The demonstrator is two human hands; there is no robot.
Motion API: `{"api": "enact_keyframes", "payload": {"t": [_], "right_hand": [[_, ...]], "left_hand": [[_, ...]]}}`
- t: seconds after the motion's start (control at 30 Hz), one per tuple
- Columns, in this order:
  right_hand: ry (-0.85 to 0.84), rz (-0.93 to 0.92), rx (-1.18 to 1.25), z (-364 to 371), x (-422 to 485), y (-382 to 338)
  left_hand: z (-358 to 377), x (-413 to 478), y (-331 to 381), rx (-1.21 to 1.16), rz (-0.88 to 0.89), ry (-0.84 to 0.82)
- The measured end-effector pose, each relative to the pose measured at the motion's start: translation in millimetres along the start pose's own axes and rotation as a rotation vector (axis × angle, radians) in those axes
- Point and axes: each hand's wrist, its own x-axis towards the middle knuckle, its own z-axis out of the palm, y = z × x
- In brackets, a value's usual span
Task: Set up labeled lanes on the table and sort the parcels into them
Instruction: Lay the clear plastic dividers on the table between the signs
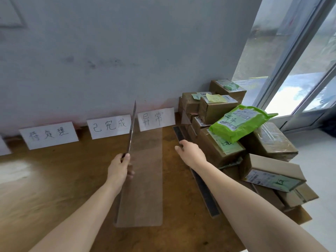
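Three white paper labels with handwritten characters lean against the wall: left label (49,135), middle label (109,126), right label (156,118). My left hand (119,168) grips a thin clear plastic sheet (131,128) that stands on edge, tilted, between the middle and right labels. A second clear sheet (145,179) lies flat on the wooden table (63,188) beside it. My right hand (189,151) has its fingertips curled on the far part of a long dark strip (205,191) running alongside the parcels. The parcels (218,110) are piled at the table's right end, with a green bag (238,122) on top.
The grey wall stands right behind the labels. A glass door or window (300,70) fills the right side, with pale floor below it. Several cardboard boxes (272,171) with shipping labels overhang the table's right edge. Another white sheet edge (3,148) shows at far left.
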Motion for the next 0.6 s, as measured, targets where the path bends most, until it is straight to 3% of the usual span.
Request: {"api": "enact_keyframes", "payload": {"t": [0.13,0.3,0.43,0.6], "right_hand": [[-0.261,0.129,0.414,21,-2,-32],[-0.292,0.117,0.725,36,-6,-56],[-0.223,0.085,0.615,38,-4,-62],[-0.143,0.12,0.407,44,-5,-53]], "left_hand": [[-5,-9,-2,-0.015,-0.008,0.014],[-17,-16,-5,0.052,-0.079,-0.115],[-27,-18,-5,0.143,-0.108,-0.3],[-57,-4,-11,0.204,-0.126,-0.285]]}}
